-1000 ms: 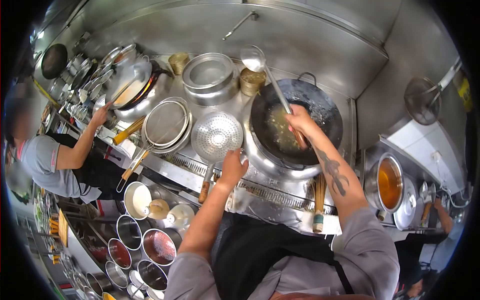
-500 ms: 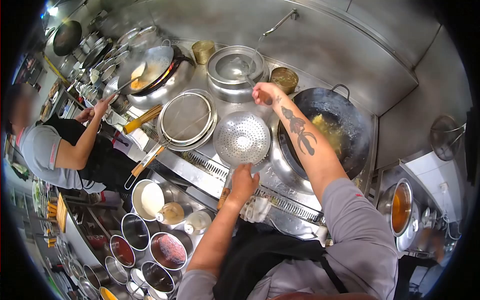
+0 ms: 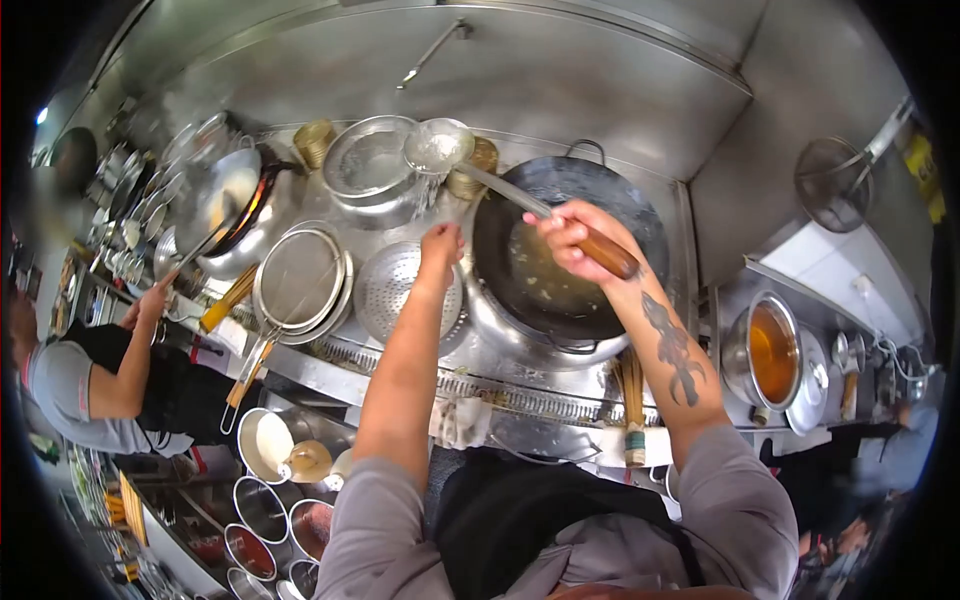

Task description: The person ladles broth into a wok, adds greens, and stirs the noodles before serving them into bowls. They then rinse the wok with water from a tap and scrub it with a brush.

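My right hand (image 3: 582, 240) is closed around the wooden handle of a ladle (image 3: 438, 146). The ladle's bowl is raised between a metal basin (image 3: 368, 165) and the wok, and water runs down from it. Below my right hand, the dark wok (image 3: 560, 310) holds cloudy yellowish liquid with small bits in it. My left hand (image 3: 440, 245) is curled into a fist beside the wok's left rim, over the edge of a perforated skimmer (image 3: 400, 295). Whether anything is inside that fist is hidden, and my forearm covers the skimmer's handle.
Stacked mesh strainers (image 3: 298, 280) lie left of the skimmer. A bamboo brush (image 3: 634, 405) leans at the stove's front edge. A wall tap (image 3: 430, 55) hangs above the basin. Farther left, a co-worker (image 3: 95, 385) handles another wok (image 3: 235, 185) over flames. A pot of orange liquid (image 3: 775, 350) stands right.
The ladle has come up out of the basin and moved toward the wok. My left hand has moved up and forward from near the skimmer's handle. Water no longer runs from the tap.
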A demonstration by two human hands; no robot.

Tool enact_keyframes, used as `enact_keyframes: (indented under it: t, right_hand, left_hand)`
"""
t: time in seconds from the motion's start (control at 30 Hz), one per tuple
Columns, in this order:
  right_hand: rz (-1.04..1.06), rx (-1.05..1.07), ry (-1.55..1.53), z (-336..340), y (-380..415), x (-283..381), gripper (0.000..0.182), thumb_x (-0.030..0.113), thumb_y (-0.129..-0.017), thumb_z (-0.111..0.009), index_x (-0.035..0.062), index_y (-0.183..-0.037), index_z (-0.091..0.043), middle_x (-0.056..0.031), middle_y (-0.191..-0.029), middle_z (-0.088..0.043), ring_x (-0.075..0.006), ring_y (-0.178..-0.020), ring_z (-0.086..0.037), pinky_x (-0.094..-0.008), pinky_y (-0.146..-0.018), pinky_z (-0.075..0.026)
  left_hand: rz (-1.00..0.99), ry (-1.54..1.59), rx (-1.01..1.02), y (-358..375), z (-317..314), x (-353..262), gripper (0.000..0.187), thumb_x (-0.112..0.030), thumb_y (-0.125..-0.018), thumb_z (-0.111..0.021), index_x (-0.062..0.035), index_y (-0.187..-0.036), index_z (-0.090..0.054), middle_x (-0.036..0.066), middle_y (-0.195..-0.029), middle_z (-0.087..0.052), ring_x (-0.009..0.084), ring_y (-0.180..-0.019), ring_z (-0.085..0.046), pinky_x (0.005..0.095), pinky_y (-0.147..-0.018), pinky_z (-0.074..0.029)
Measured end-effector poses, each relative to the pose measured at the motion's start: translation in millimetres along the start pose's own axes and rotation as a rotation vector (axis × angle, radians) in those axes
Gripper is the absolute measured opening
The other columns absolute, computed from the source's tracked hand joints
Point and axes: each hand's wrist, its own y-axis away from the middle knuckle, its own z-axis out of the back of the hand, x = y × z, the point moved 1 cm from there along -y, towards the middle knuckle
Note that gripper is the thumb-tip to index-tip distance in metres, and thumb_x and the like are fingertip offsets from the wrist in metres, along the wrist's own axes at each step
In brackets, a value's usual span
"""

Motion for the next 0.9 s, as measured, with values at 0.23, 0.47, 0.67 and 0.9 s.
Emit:
enact_keyframes:
  t: [0.23, 0.47, 0.67, 0.9]
  right_hand:
    - [0.026, -0.272, 0.088, 11.5, 149.3, -15.8, 0.034, 0.009, -0.087, -0.044, -0.0064, -0.117, -0.044, -0.0041, -0.076, -0.049, -0.0078, -0.048, -0.045, -0.024, -0.039, -0.036]
    - [0.21, -0.582, 0.705, 1.2, 231.7, -43.8, 0.034, 0.001, -0.083, -0.052, -0.0024, -0.116, -0.049, -0.0035, -0.068, -0.049, -0.0101, -0.041, -0.047, -0.0219, -0.037, -0.035]
    - [0.388, -0.63, 0.861, 7.6, 262.1, -76.0, 0.03, 0.002, -0.085, -0.052, -0.0003, -0.115, -0.051, -0.0005, -0.07, -0.051, -0.0073, -0.043, -0.048, -0.0212, -0.039, -0.037]
    - [0.543, -0.782, 0.913, 59.6, 224.0, -120.2, 0.016, 0.004, -0.083, -0.046, 0.0009, -0.098, -0.05, -0.0001, -0.065, -0.048, -0.0089, -0.046, -0.049, -0.0238, -0.043, -0.041]
  left_hand:
    - [0.122, 0.239, 0.116, -0.9, -118.1, 27.5, 0.004, -0.002, -0.084, -0.051, -0.0043, -0.084, -0.055, 0.009, -0.071, -0.057, 0.0162, -0.056, -0.056, 0.0246, -0.041, -0.042]
    - [0.337, 0.3, 0.144, 12.9, -180.2, 46.4, 0.012, 0.005, -0.079, -0.043, -0.0033, -0.078, -0.051, 0.005, -0.059, -0.05, 0.0137, -0.041, -0.043, 0.0292, -0.034, -0.025]
    - [0.105, -0.051, 0.151, 49.6, -217.6, 21.3, 0.009, -0.006, -0.086, -0.046, -0.0054, -0.081, -0.053, 0.004, -0.065, -0.053, 0.0161, -0.047, -0.049, 0.0286, -0.039, -0.04]
    - [0.384, 0.314, 0.307, 88.8, -216.9, 90.3, 0.011, -0.015, -0.088, -0.052, -0.0046, -0.086, -0.052, 0.009, -0.074, -0.06, 0.0207, -0.062, -0.06, 0.0411, -0.062, -0.055]
